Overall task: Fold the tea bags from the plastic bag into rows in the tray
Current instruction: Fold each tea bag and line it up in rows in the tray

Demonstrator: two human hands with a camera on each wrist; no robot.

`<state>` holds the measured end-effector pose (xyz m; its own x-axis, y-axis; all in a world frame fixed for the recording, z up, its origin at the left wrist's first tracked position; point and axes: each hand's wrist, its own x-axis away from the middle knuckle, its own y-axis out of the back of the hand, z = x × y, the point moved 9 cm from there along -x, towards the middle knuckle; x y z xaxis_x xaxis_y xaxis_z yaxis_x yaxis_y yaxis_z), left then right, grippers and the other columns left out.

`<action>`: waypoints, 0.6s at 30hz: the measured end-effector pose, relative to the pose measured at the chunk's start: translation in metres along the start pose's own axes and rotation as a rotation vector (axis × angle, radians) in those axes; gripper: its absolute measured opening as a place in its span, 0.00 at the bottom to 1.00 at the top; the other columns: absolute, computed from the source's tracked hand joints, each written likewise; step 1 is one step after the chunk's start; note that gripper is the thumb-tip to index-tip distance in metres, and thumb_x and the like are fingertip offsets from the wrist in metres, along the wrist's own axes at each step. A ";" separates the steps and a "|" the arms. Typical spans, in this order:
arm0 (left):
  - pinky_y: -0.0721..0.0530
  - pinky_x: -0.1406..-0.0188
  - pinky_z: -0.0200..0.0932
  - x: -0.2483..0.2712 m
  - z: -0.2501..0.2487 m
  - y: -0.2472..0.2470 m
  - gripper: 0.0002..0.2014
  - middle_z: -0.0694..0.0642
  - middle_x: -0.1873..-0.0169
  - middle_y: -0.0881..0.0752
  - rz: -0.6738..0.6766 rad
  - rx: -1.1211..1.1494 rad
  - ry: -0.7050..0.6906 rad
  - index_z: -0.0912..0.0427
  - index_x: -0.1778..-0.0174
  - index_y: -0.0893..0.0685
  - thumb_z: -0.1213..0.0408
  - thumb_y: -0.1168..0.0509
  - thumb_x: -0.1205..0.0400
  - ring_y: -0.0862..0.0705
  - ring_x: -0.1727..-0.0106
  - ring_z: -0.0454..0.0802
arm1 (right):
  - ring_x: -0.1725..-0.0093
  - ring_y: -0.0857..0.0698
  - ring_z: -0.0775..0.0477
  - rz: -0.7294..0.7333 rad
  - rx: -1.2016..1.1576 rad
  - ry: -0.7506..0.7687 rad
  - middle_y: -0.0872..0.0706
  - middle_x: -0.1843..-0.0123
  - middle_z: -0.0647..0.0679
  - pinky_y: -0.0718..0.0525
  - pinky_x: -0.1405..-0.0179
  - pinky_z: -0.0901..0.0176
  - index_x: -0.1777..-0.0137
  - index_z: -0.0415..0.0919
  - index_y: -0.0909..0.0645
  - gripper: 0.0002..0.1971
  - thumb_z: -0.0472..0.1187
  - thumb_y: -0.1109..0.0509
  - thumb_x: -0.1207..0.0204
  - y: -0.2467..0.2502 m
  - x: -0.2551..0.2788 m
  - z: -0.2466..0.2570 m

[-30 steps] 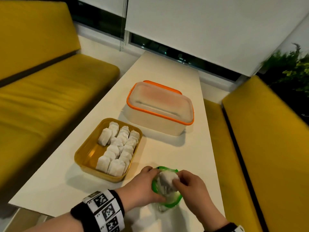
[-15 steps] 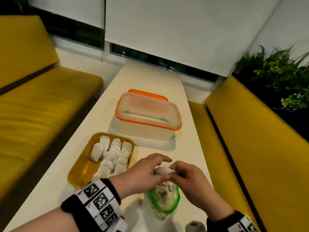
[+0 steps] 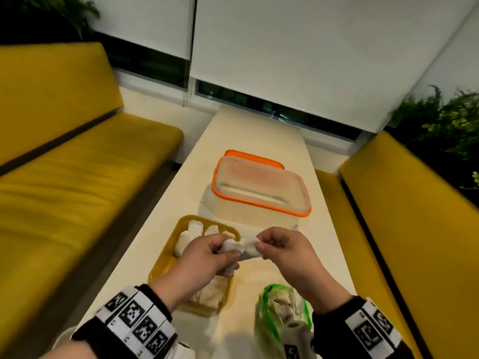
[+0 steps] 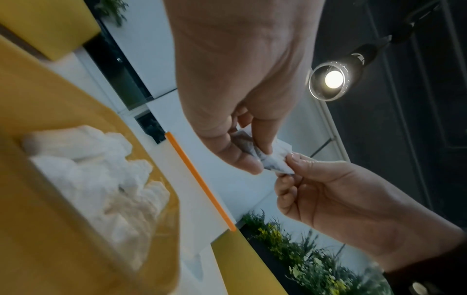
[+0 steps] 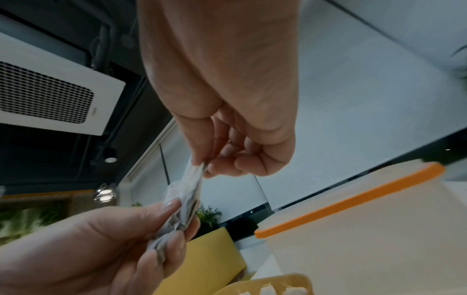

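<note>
A white tea bag [image 3: 242,248] is stretched between both hands above the table, just right of the amber tray [image 3: 166,257]. My left hand [image 3: 207,255] pinches its left end; my right hand [image 3: 281,246] pinches its right end. The left wrist view has the tea bag [image 4: 272,159] between thumb and fingers; in the right wrist view the tea bag [image 5: 187,195] hangs between the two hands. Folded tea bags [image 3: 193,233] lie in rows in the tray, partly hidden by my left hand. The clear plastic bag [image 3: 278,309] with a green rim stands near the table's front, holding more tea bags.
A clear lidded box with an orange rim [image 3: 261,190] stands behind the tray on the narrow white table [image 3: 259,130]. Yellow benches [image 3: 77,177] flank the table on both sides. Plants [image 3: 440,120] stand at the far right.
Both hands have lifted the tea bag out of the plastic bag and up over the tray's right edge, and now pull it between them. The head view has tilted up.
</note>
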<state>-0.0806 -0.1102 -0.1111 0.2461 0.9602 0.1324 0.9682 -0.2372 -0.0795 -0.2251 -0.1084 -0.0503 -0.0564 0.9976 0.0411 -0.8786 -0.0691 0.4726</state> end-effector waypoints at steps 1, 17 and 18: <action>0.17 0.68 0.37 0.002 0.000 0.009 0.05 0.53 0.67 0.14 -0.021 -0.003 -0.002 0.58 0.54 0.12 0.71 0.32 0.22 0.15 0.68 0.42 | 0.70 0.23 0.58 0.008 0.029 0.013 0.19 0.71 0.51 0.25 0.68 0.70 0.64 0.44 0.15 0.09 0.31 0.28 0.26 -0.005 -0.005 0.005; 0.11 0.61 0.43 0.040 0.032 0.155 0.06 0.62 0.59 0.13 -0.526 -0.043 0.094 0.62 0.55 0.16 0.65 0.36 0.18 0.12 0.58 0.55 | 0.51 0.17 0.44 0.447 0.799 0.113 0.14 0.52 0.45 0.25 0.59 0.60 0.55 0.44 0.16 0.01 0.38 0.29 0.25 -0.162 -0.100 0.020; 0.11 0.61 0.43 0.042 0.033 0.157 0.06 0.62 0.59 0.13 -0.530 -0.052 0.096 0.62 0.55 0.16 0.64 0.36 0.18 0.12 0.58 0.55 | 0.49 0.17 0.43 0.466 0.836 0.107 0.14 0.50 0.44 0.25 0.58 0.59 0.57 0.45 0.18 0.01 0.38 0.29 0.25 -0.169 -0.103 0.016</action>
<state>0.0799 -0.1024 -0.1509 -0.2765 0.9328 0.2312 0.9610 0.2672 0.0714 -0.0635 -0.1994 -0.1201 -0.3938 0.8608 0.3224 -0.1370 -0.4018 0.9054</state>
